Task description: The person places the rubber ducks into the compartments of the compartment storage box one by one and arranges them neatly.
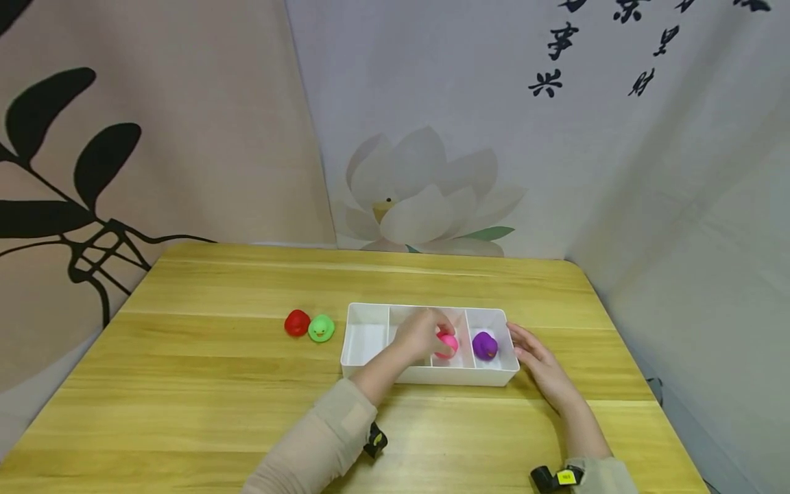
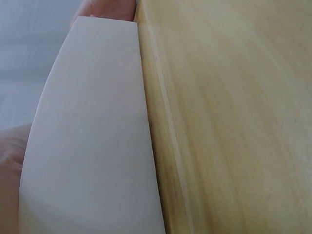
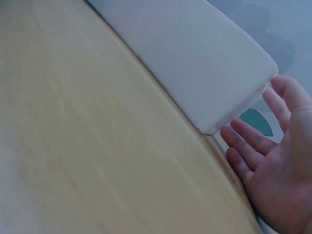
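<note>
A white divided box (image 1: 432, 375) lies lengthwise across the table. My left hand (image 1: 420, 335) reaches down into it, fingers and thumb around a small round pink toy (image 1: 448, 346) in the compartment second from the right. Part of that toy is hidden by the fingers. In the rightmost compartment sits a purple toy duck (image 1: 485, 346). My right hand (image 1: 543, 363) rests its fingertips against the box's right end, fingers loosely extended, as the right wrist view also shows. The left wrist view has mostly the box's front wall (image 2: 92, 122), which conceals the left fingers.
Left of the box, a red toy (image 1: 297, 322) and a green toy duck (image 1: 321, 328) stand side by side on the wooden table (image 1: 204, 384). Printed cloth (image 1: 432, 103) hangs behind the table and along its right side.
</note>
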`<control>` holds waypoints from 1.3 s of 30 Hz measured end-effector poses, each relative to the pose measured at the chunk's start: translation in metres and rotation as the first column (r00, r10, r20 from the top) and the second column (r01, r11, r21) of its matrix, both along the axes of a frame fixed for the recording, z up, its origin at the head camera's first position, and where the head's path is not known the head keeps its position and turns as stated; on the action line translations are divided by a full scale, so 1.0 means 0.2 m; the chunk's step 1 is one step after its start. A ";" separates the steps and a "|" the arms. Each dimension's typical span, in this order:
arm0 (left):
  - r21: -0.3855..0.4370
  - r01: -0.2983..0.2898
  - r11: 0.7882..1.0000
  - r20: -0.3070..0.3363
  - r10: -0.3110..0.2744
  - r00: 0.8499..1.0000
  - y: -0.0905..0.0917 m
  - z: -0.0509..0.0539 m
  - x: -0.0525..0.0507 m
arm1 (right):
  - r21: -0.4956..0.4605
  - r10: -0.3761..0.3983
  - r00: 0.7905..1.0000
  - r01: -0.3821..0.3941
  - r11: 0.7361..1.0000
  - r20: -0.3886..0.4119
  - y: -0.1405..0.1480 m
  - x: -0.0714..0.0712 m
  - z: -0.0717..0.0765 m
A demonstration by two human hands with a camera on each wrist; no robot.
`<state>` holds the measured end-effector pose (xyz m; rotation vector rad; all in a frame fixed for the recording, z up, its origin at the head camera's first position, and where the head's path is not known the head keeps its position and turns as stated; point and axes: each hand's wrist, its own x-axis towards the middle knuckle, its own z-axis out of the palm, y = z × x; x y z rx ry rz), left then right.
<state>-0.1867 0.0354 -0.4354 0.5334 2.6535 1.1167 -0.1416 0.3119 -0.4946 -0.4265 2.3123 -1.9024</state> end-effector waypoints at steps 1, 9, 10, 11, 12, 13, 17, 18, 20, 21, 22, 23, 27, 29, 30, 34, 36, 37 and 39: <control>0.001 0.002 1.000 0.001 -0.002 1.000 0.00 0.00 0.00 | 0.001 -0.004 1.000 0.004 1.000 0.004 0.00 0.00 0.00; 0.041 0.014 0.999 -0.021 -0.013 1.000 -0.02 0.01 0.00 | -0.012 -0.001 1.000 0.001 1.000 0.004 0.00 0.00 0.00; 0.052 0.014 0.999 -0.025 -0.013 1.000 -0.02 0.01 0.00 | -0.014 -0.003 1.000 0.003 1.000 0.005 0.00 0.00 0.00; 0.065 0.014 0.998 -0.029 -0.012 1.000 -0.03 0.01 0.01 | -0.014 -0.001 1.000 0.001 1.000 0.006 0.00 0.00 0.01; 0.078 0.013 0.997 -0.033 -0.011 0.999 -0.03 0.01 0.01 | -0.013 -0.002 1.000 0.002 1.000 0.006 0.00 0.00 0.01; 0.091 0.012 0.996 -0.038 -0.009 0.999 -0.04 0.01 0.02 | -0.010 0.000 1.000 0.000 1.000 0.004 0.00 0.01 0.01; 0.140 0.001 0.990 -0.063 0.008 0.998 -0.06 0.03 0.04 | -0.006 0.006 1.000 -0.006 1.000 0.009 0.00 0.01 0.01; 0.154 -0.007 0.988 -0.067 0.017 0.998 -0.07 0.04 0.05 | -0.003 0.005 1.000 -0.005 1.000 0.009 0.01 0.01 0.01; 0.191 -0.022 0.981 -0.072 0.036 0.997 -0.07 0.05 0.07 | -0.002 0.003 1.000 -0.003 1.000 0.016 0.01 0.00 0.01; 0.215 -0.029 0.976 -0.074 0.045 0.996 -0.08 0.06 0.08 | -0.003 0.001 1.000 -0.001 1.000 0.018 0.01 0.00 0.01; 0.239 -0.033 0.970 -0.078 0.053 0.996 -0.09 0.07 0.09 | -0.003 0.000 1.000 0.000 1.000 0.019 0.01 0.00 0.01; 0.257 -0.039 0.966 -0.082 0.062 0.995 -0.09 0.08 0.11 | -0.004 -0.002 1.000 0.002 1.000 0.022 0.00 0.00 0.00; 0.330 -0.049 0.943 -0.101 0.087 0.991 -0.13 0.10 0.16 | -0.014 -0.003 1.000 0.003 1.000 0.031 0.00 0.00 0.00; 0.350 -0.062 0.935 -0.106 0.105 0.989 -0.16 0.12 0.18 | -0.013 -0.004 0.999 0.004 1.000 0.034 -0.01 0.00 0.00; 0.365 -0.069 0.929 -0.107 0.115 0.988 -0.17 0.12 0.19 | -0.011 -0.005 0.999 0.006 1.000 0.034 0.00 0.00 0.00; 0.414 -0.088 0.906 -0.118 0.149 0.982 -0.23 0.15 0.22 | -0.003 -0.011 0.999 0.011 1.000 0.032 0.00 0.00 0.00; 0.428 -0.095 0.899 -0.126 0.163 0.978 -0.26 0.16 0.24 | -0.005 -0.010 0.999 0.011 1.000 0.032 0.00 -0.01 -0.01; 0.434 -0.098 0.896 -0.131 0.170 0.977 -0.27 0.17 0.24 | -0.007 -0.008 0.999 0.009 1.000 0.032 0.00 -0.01 -0.01; 0.441 -0.107 0.891 -0.138 0.186 0.973 -0.31 0.18 0.26 | -0.012 -0.006 1.000 0.006 1.000 0.030 0.00 -0.01 -0.01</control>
